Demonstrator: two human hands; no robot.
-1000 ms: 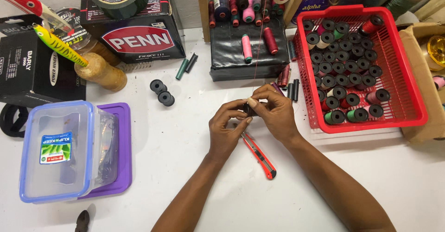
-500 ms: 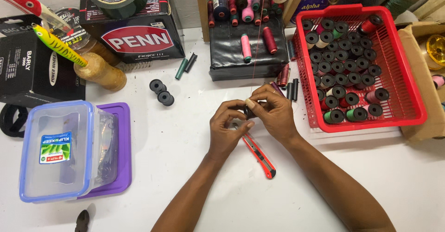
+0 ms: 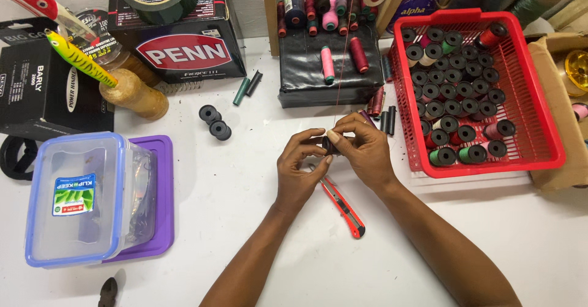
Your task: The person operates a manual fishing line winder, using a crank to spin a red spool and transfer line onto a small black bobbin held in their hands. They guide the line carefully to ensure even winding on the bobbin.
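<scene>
While hands (image 3: 334,151) pinch spool (image 3: 329,144), blk box (image 3: 184,37) upper-left

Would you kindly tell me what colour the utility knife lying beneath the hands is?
Red-orange with black trim, seen in the head view: utility knife.

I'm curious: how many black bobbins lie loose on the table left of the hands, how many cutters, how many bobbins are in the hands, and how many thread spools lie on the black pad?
Loose black bobbins: 2
Red cutter: 1
Dark bobbin held between left hand and right hand: 1
Thread spools on the black pad: 2
Total: 6
</scene>
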